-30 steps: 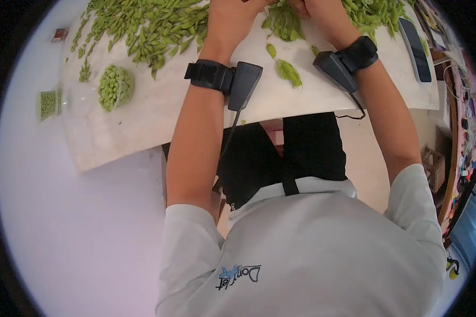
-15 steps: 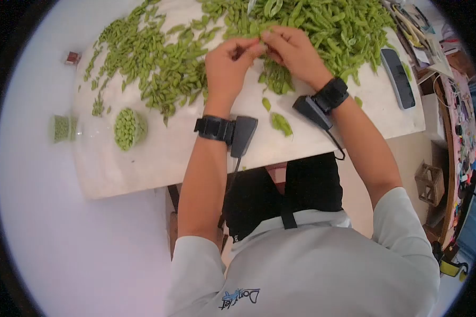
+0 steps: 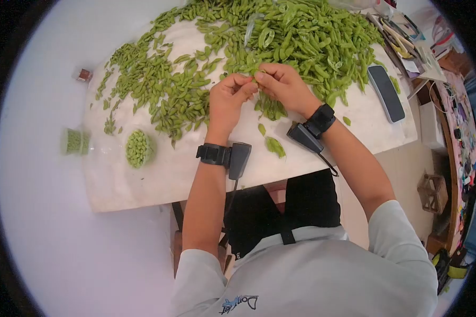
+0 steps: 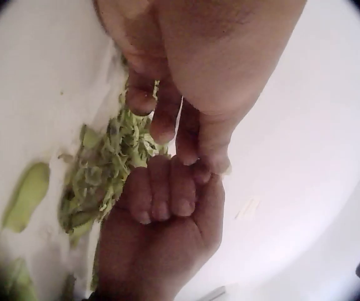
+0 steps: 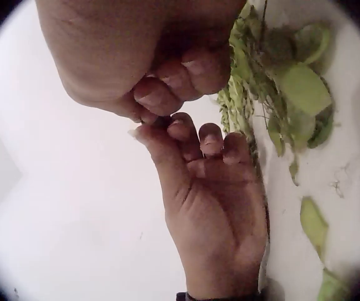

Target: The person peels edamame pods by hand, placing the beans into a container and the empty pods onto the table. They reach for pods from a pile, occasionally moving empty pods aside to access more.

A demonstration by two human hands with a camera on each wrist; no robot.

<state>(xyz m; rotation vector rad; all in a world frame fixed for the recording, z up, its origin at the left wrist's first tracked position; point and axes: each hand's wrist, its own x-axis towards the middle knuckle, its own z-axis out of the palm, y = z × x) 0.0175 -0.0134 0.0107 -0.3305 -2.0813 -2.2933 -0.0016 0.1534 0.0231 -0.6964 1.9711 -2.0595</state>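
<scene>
Over the table, my left hand (image 3: 226, 105) and right hand (image 3: 290, 91) meet fingertip to fingertip. Thumbs and forefingers pinch a small green soybean pod (image 3: 255, 79), mostly hidden by the fingers. Both wrist views show the other fingers of each hand curled inward. Just beyond the hands spreads a big heap of green pods (image 3: 307, 42). A looser spread of pods (image 3: 180, 95) lies to the left. Beneath the hands is a small pile of emptied-looking pods and leafy bits (image 3: 272, 108). A clear tub of shelled green beans (image 3: 138, 149) stands left of my left forearm.
A phone (image 3: 386, 94) lies at the table's right side. Stray pods (image 3: 275, 147) sit near the front edge of the white table (image 3: 169, 177). A clear plastic piece (image 3: 253, 29) lies on the heap. Papers and tools (image 3: 402, 45) crowd the back right.
The head view has tilted up, so the hands and pod heap appear lower and more fully. Both hands stay together at the fingertips.
</scene>
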